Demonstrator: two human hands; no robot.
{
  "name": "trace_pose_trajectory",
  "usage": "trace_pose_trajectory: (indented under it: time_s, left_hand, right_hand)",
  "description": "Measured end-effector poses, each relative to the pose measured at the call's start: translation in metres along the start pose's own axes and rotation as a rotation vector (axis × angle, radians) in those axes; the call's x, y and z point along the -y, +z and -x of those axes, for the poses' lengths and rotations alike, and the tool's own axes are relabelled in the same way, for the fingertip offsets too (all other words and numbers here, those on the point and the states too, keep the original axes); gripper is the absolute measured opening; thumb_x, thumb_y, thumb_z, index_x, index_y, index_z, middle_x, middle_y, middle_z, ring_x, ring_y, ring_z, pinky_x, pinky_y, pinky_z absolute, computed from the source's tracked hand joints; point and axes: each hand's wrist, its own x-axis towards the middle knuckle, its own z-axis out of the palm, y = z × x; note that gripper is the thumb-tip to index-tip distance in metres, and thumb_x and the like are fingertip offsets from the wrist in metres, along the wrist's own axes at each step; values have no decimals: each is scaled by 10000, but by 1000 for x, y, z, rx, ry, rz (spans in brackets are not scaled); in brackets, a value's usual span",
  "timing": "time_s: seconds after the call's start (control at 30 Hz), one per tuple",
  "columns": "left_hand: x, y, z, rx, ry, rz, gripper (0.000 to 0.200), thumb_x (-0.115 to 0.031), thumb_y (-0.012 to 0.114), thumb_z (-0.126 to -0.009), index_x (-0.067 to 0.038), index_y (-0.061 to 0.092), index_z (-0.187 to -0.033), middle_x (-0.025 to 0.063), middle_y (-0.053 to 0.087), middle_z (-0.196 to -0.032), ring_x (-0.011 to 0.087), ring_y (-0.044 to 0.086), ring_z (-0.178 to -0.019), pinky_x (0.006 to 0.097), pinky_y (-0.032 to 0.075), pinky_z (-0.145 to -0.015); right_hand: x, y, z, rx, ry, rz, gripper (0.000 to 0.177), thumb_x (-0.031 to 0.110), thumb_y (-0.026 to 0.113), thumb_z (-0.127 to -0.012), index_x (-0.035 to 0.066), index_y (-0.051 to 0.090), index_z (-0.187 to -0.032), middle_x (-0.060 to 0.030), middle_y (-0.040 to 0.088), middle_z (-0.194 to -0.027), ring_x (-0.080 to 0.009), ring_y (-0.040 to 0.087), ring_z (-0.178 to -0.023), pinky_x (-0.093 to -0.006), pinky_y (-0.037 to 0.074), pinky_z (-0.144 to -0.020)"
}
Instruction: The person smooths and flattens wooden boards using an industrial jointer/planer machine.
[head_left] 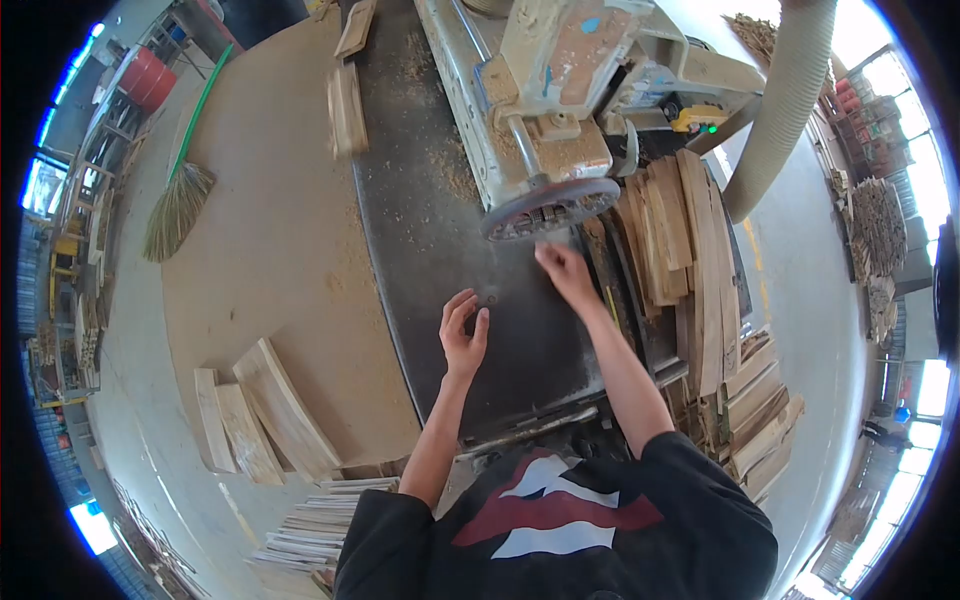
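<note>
The handwheel [552, 209] is located at the near end of the woodworking machine [560, 60], above the dark worktop [430, 260]. The right hand [563, 270] is positioned just beside the near side of the handwheel, with its fingers bent inward; the view does not show whether the hand is fully clenched or whether its fingertips contact the rim. The left hand [463, 335] is released, with fingers parted and slightly bent, over the worktop to the left of the right hand; it holds nothing. Sawdust [455, 170] is scattered on the worktop along the left side of the machine. A tan panel [290, 220] adjoins the left edge of the worktop. One short wood piece [347, 112] lies across the seam between the two surfaces, and a further wood offcut [355, 28] lies beyond it. Three boards, namely a narrow board [213, 420], a middle board [248, 433] and a long board [287, 408], lie side by side at the near left area of the panel. The broom [180, 205], fitted with a green handle, is located at the far left of the panel. To the right of the handwheel, a stack of wood strips [665, 225] extends lengthwise toward the person; a second stack of boards [765, 410] is located nearer and further right. The ribbed hose [790, 110] hangs at the far right of the machine.
</note>
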Motion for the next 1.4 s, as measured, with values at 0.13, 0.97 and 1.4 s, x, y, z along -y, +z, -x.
trace_pose_trajectory:
  time_s: [0.13, 0.97, 1.4]
  left_hand:
    - [20, -23, -70, -282, 257, -361, 362, -97, 782, -883, -38, 676, -1225, 183, 599, -1334, 352, 592, -1229, 412, 485, -1026]
    - [55, -184, -482, -426, -196, -305, 580, -263, 868, -696, -11, 717, -1196, 148, 745, -953, 217, 714, -861, 348, 570, -778]
    - [136, -96, -672, -289, 11, -1289, 602, -425, 615, -879, -393, 518, -1472, 266, 516, -1437, 486, 504, -1288, 615, 388, -1063]
  right_hand:
    - [-27, 22, 75, -198, -423, 236, 156, 217, 708, -937, 65, 734, -917, -90, 597, -715, -210, 582, -615, -338, 452, -574]
    - [-45, 21, 107, -139, -187, 388, 191, 210, 671, -871, 43, 687, -960, -53, 479, -638, -237, 493, -581, -373, 398, -557]
    - [-81, 21, 131, -180, -59, 406, 109, 63, 730, -845, 76, 689, -945, -43, 580, -809, -172, 573, -690, -332, 479, -617]
